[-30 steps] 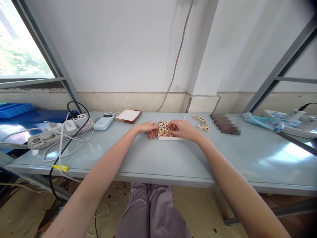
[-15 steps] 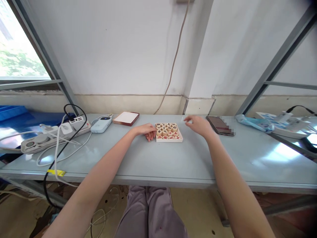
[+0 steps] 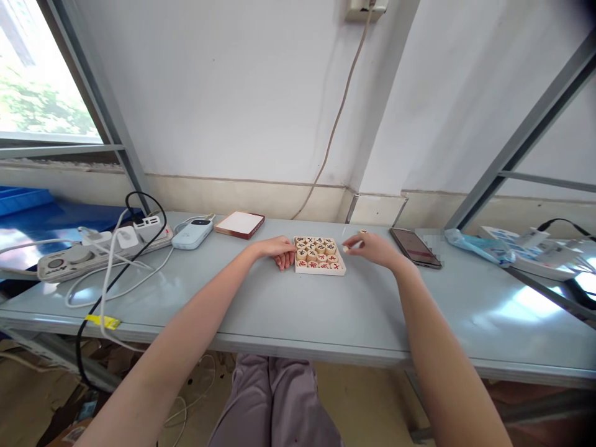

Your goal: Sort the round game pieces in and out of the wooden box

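Observation:
A white open box (image 3: 321, 270) holds rows of round wooden Chinese chess pieces (image 3: 318, 252), marked in black at the back and red at the front. My left hand (image 3: 280, 251) is closed at the box's left side, thumb and forefinger on its edge, the other fingers curled on the table. Just right of the box, my right hand (image 3: 365, 246) pinches a pale Chinese chess piece (image 3: 345, 249), mostly covered by the fingertips. Another chess piece (image 3: 362, 231) shows in part behind that hand.
The flat box lid (image 3: 239, 224) lies at back left, near a light blue power bank (image 3: 192, 234) and a power strip (image 3: 74, 259) with trailing cables. A phone (image 3: 413, 247) lies right of my right hand. Blue plastic wrapping (image 3: 479, 244) is farther right.
My right hand has come down lower beside the box, and a chess piece now shows at its fingertips. The left hand stays at the box. The camera view has shifted slightly.

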Demonstrator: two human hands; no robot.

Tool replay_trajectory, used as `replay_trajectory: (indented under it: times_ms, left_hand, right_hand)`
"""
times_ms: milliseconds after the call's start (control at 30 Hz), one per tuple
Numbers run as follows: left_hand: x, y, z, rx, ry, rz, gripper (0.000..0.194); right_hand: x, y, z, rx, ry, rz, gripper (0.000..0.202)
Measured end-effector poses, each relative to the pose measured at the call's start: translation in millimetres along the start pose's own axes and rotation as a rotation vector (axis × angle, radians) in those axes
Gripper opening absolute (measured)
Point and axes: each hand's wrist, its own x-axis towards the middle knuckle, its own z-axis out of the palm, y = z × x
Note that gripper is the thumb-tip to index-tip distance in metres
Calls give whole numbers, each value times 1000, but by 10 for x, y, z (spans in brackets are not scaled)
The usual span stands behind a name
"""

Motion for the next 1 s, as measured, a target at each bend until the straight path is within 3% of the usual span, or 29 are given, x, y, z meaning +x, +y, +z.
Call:
replay_trajectory:
  times_ms: [100,233,533,667,767,1000]
  left_hand:
    - [3,-1,2,-2,1,-10,32]
    - [13,-3,3,1,7,-12,32]
    - [13,-5,4,6,8,-7,31]
    - [19,-6,3,7,10,-12,32]
    - [10,4,4,8,10,-18,32]
    - [0,10,5,15,13,-7,32]
  right_hand:
    - [-47,-212,-54,230,-21,-190,32]
    - [-66,-396,-9,272,-30,-272,29]
    - [-69,-417,48,267,-58,-285,33]
    - [-45,-383,32,144,-24,-248,32]
    - [-31,-364,33,71,-73,-250,31]
    - [-39,-390,66,90,-87,-249,28]
